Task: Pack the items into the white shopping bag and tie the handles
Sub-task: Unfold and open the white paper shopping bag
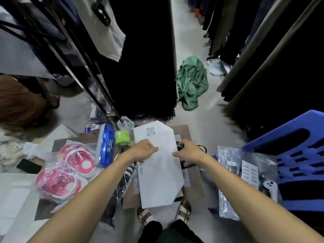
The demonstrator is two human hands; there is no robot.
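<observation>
You're at the very start: both hands, left hand [145, 150] and right hand [188, 152], pinch the flat, folded white shopping bag [159, 165] over the table [192, 188]. Next, open its mouth; the pink packs [70, 171] wait left of it.

Flat folded white shopping bag [158, 165]: black QR code [150, 131] printed near its far end. Along its left edge, upside-down black lettering [140, 168], reads "http //", rest hidden under the hand. Blue plastic packet [106, 146]: white print, too blurred to read. White label sheet [249, 173] inside the clear plastic bag: rows of small text, illegible.
</observation>
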